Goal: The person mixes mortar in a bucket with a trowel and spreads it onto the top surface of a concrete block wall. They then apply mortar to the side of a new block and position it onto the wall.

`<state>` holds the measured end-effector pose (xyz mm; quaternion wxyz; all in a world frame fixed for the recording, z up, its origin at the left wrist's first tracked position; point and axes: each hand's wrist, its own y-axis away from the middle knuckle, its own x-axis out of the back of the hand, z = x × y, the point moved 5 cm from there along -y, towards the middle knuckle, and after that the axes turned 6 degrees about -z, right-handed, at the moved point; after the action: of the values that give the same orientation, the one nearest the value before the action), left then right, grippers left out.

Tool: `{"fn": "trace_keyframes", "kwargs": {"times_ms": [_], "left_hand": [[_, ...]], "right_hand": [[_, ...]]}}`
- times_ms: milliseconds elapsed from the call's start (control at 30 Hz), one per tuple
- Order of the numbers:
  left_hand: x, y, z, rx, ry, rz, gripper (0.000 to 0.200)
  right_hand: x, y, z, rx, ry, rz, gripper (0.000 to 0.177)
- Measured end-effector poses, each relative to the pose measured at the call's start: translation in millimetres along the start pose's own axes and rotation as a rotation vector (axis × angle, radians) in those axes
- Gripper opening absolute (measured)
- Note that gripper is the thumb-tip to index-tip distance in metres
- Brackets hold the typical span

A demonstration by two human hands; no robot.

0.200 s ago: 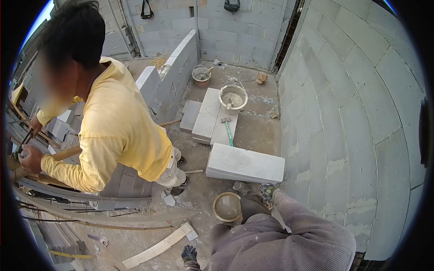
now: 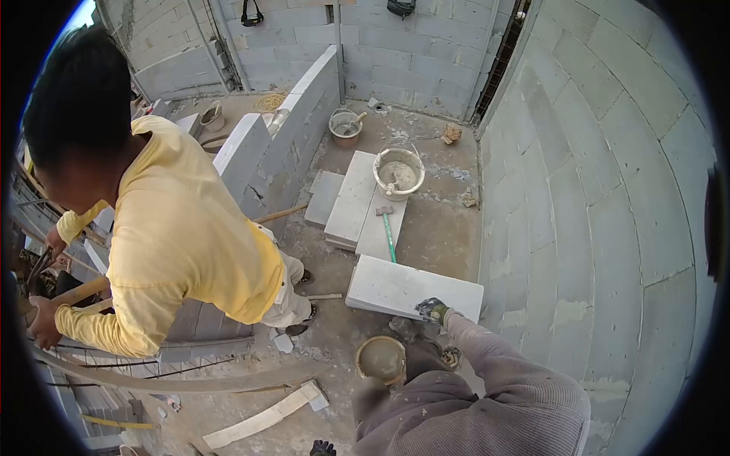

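Note:
Long white blocks [image 2: 388, 281] lie stacked before me, and my right hand [image 2: 433, 310], in a dark glove with green on it, touches the near edge of the upper one. Its fingers lie over the edge, with no tool visible in them. Down at the bottom edge of the view, my left hand [image 2: 322, 448] shows only in part; its dark-gloved fingers are apart and hold nothing. A round bucket [image 2: 382, 360] with grey contents stands on the floor by my legs. Behind the blocks, a hammer [image 2: 388, 235] with a green handle rests on another pale block [image 2: 352, 201].
Close by on the left, a person in a yellow shirt [image 2: 190, 235] bends over wooden poles. A white bucket of mortar [image 2: 398, 174] and a smaller bucket [image 2: 346, 128] stand farther back. A block wall [image 2: 593, 228] rises on the right. A plank [image 2: 266, 416] lies at lower left.
My right hand has moved up from beside the block onto its near edge. My left hand has slipped lower, mostly out of view. The person in yellow has leaned farther left and down.

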<state>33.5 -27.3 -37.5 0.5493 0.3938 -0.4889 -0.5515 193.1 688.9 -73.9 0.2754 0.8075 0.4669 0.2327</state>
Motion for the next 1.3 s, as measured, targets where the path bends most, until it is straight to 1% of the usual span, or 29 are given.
{"fn": "trace_keyframes", "kwargs": {"times_ms": [67,133,167,200,233,267,300,333,400,433,467,500,533,600,667,700,767,867,933,1000,1033,1067,1100,1133,1167,1233,1300], "left_hand": [[-39,27,-2,-0.146,-0.107,-0.092,0.048],[-87,39,-7,-0.236,-0.183,-0.146,0.052],[-123,15,-11,-0.167,-0.172,-0.103,0.048],[-156,-12,-17,-0.097,-0.158,-0.06,0.045],[-179,-31,-32,0.037,-0.139,0.009,0.043],[-217,-31,-30,0.01,-0.236,-0.007,0.041],[-258,-39,-24,-0.013,-0.337,-0.024,0.038],[-301,-49,-14,-0.042,-0.527,-0.078,0.042],[-400,-28,24,-0.111,-0.621,0.01,0.075],[-409,-113,12,-0.306,-0.656,0.073,0.085],[-448,-137,23,-0.26,-0.676,0.225,0.061],[-482,-144,35,-0.254,-0.658,0.198,0.061],[-513,-147,48,-0.253,-0.639,0.124,0.061],[-573,-154,70,-0.253,-0.601,0.017,0.061],[-623,-165,85,-0.254,-0.568,-0.046,0.061],[-641,-170,88,-0.253,-0.551,-0.06,0.061],[-665,-182,89,-0.24,-0.528,-0.082,0.061],[-666,-189,86,-0.214,-0.502,-0.084,0.061],[-660,-189,87,-0.198,-0.49,-0.078,0.061],[-656,-189,88,-0.181,-0.476,-0.07,0.061],[-653,-189,87,-0.171,-0.471,-0.069,0.061],[-653,-190,89,-0.163,-0.467,-0.069,0.061],[-651,-189,88,-0.155,-0.465,-0.07,0.061],[-650,-190,88,-0.148,-0.463,-0.069,0.061],[-650,-189,85,-0.137,-0.459,-0.073,0.061],[-648,-192,84,-0.12,-0.458,-0.077,0.062],[-648,-192,83,-0.113,-0.464,-0.081,0.062]], "right_hand": [[39,-47,-36,0.071,0.083,-0.078,0.019],[63,-85,-103,0.012,-0.171,-0.04,0.027],[83,-114,-152,0.034,0.251,0.007,0.039],[104,-117,-231,0.483,0.677,0.253,0.05],[130,-129,-276,0.225,0.657,0.235,0.06],[155,-150,-317,0.435,0.631,0.343,0.065],[185,-170,-340,0.483,0.582,0.413,0.061],[215,-183,-351,0.439,0.485,0.451,0.057],[265,-198,-351,0.277,0.236,0.446,0.048],[283,-206,-348,0.186,0.11,0.429,0.044],[297,-214,-343,0.102,0.0,0.403,0.04],[302,-222,-339,0.028,-0.079,0.374,0.036],[301,-233,-333,-0.037,-0.139,0.35,0.033],[288,-259,-315,-0.154,-0.223,0.314,0.026],[268,-290,-294,-0.238,-0.261,0.292,0.022],[262,-314,-283,-0.242,-0.244,0.29,0.022],[250,-357,-265,-0.26,-0.297,0.271,0.019],[240,-421,-242,-0.243,-0.409,0.299,0.014],[248,-437,-236,-0.232,-0.469,0.308,0.01],[279,-435,-233,-0.225,-0.486,0.266,0.008],[302,-428,-230,-0.218,-0.426,0.217,0.007],[347,-435,-219,-0.166,-0.178,0.094,0.012],[375,-405,-232,-0.013,0.074,0.003,0.013],[403,-371,-246,0.156,0.316,-0.045,0.017],[420,-349,-256,0.185,0.425,-0.051,0.017],[443,-314,-265,0.104,0.541,0.002,0.018],[458,-292,-274,0.053,0.747,0.087,0.019]]}}
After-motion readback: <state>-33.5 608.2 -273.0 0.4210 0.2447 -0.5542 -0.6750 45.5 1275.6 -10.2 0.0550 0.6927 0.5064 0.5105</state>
